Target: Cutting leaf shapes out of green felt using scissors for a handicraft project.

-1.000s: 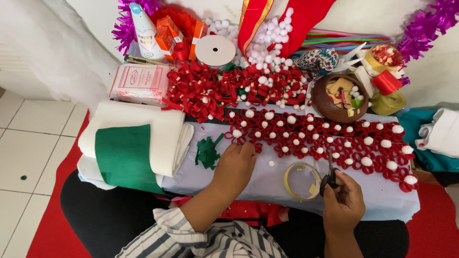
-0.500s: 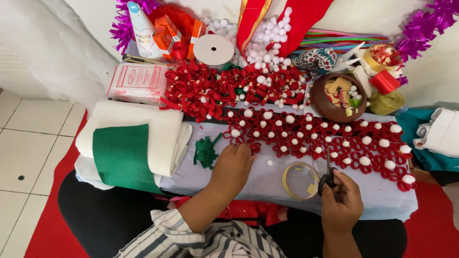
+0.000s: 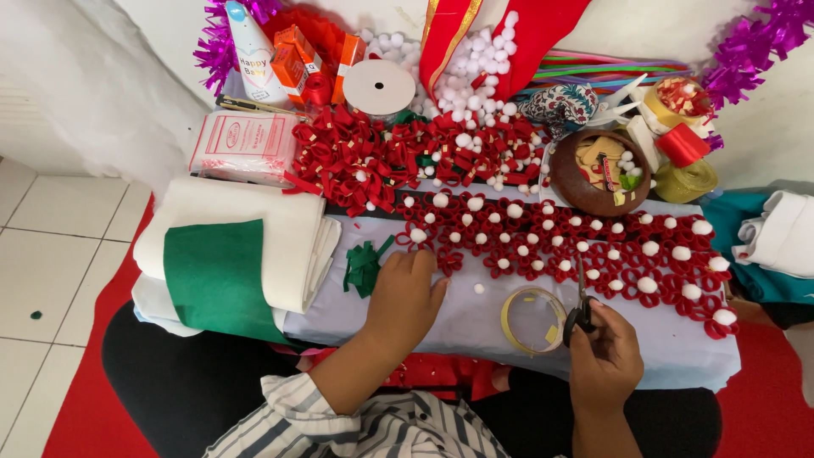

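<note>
- Red felt loops topped with white pompoms (image 3: 577, 246) run in rows across the middle of the frame, on a pale cloth over the desk (image 3: 475, 326).
- The left hand (image 3: 405, 293) lies palm down at centre frame, fingers spread slightly apart, fingertips touching the near edge of the rows.
- Just left of that hand sit green felt leaf cuttings (image 3: 363, 265).
- The right hand (image 3: 604, 354), at lower right, has its fingers closed through the handles of black scissors (image 3: 582, 298), blades pointing up toward the loops.
- A ring of yellowish tape (image 3: 532, 320) lies flat between the 2 hands, just beside the scissors.
- At left, a white felt roll (image 3: 246, 212) carries a green felt sheet (image 3: 216, 276) draped over it.
- A brown bowl (image 3: 570, 182) of scraps stands at upper right.
</note>
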